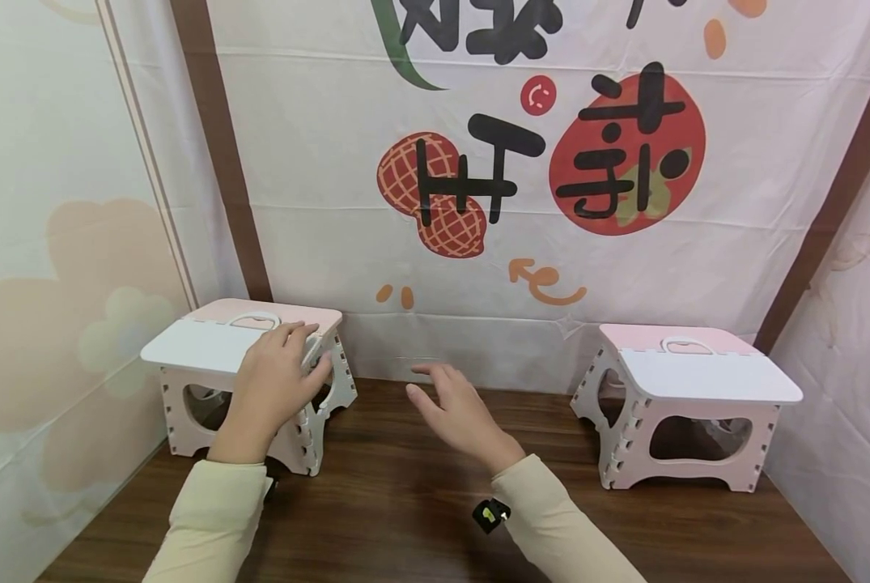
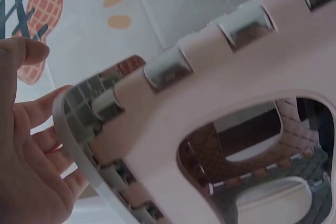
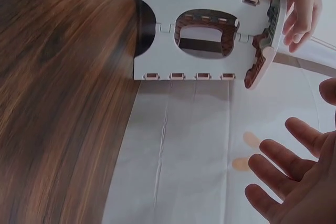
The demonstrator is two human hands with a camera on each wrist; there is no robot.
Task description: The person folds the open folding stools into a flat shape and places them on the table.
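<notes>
Landmark: the left stool (image 1: 197,344), a folding piece with a pink-and-white top and pale legs, upright on the dark wooden table (image 1: 391,510). Left hand (image 1: 277,372): over or just beside the right end of the left stool's top; fingers extended and lightly bent with narrow gaps between them, thumb held wide of them. From the left wrist view, the hand is at the stool's rim, some fingers passing partly behind the edge; whether any fingertip touches it I cannot tell. Right hand (image 1: 460,417): raised in the air to the right of the left stool, apart from it; thumb and index finger moderately parted. The right wrist view shows the fingers fanned and slightly bent, meeting only air. A second stool (image 1: 711,376) of the same pattern stands well to the right of the left stool, beyond the right hand. Behind the left stool hangs a white cloth (image 1: 318,146) with a peanut print (image 1: 442,214), above and right of that stool. Cream sleeves (image 1: 212,502) reach in from the left stool's near side; a black device (image 1: 490,514) sits by the right cuff.
</notes>
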